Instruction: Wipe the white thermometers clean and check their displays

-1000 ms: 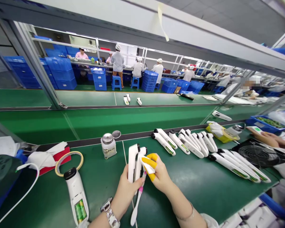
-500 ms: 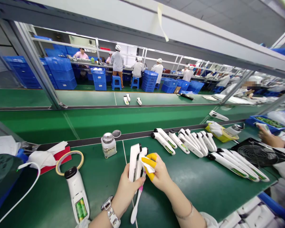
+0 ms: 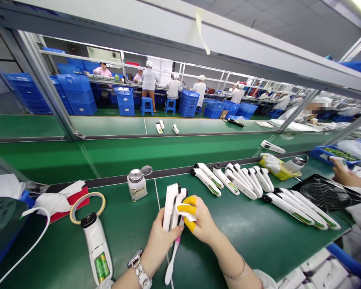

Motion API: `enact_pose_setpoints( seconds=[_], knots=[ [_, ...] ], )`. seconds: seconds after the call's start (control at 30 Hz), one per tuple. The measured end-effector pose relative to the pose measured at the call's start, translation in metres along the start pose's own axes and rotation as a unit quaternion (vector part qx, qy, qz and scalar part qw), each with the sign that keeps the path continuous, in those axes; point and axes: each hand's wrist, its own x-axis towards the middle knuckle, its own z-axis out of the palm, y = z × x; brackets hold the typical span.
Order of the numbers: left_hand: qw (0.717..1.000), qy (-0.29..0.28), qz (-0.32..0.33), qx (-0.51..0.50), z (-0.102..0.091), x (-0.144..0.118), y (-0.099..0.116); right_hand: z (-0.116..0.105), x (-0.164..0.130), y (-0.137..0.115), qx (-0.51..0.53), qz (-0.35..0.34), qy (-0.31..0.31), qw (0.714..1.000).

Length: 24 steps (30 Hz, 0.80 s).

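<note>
My left hand grips two white handheld infrared thermometers side by side, their dark-tipped heads upward. My right hand, with yellow finger covers, pinches a folded white cloth against the right-hand one. A white and pink toothbrush slants below my left thumb; whether that hand also holds it I cannot tell. To the left lies another thermometer with its battery bay uncovered and green batteries showing. Beyond my hands stands a small bottle with its lid flipped up.
Rows of thermometers lie right of my hands, near a yellow tray and a black fan grille. A tape roll and white cable are at left. At the right edge, a co-worker's hand holds something white. A conveyor belt runs behind.
My right hand and the cloth have slid slightly down along the right-hand thermometer. My left hand keeps its grip in nearly the same place.
</note>
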Motion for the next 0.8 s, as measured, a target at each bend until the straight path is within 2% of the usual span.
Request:
enact_pose_setpoints(
  seconds=[0.37, 0.5, 0.67, 0.8],
  knots=[
    [1.000, -0.005, 0.009, 0.017, -0.0005, 0.0006, -0.0002, -0.0038, 0.0007, 0.0015, 0.006, 0.007, 0.008, 1.000],
    [1.000, -0.011, 0.011, 0.018, -0.0002, 0.0025, -0.0022, -0.0034, 0.0006, 0.0016, 0.007, -0.001, -0.010, 1.000],
    [1.000, -0.015, 0.006, 0.020, -0.0008, 0.0024, -0.0029, -0.0036, -0.0005, 0.0017, -0.001, 0.028, 0.013, 1.000],
    [1.000, -0.015, 0.004, 0.019, -0.0011, 0.0034, -0.0065, -0.0034, -0.0007, 0.0027, 0.015, 0.015, -0.004, 1.000]
  ],
)
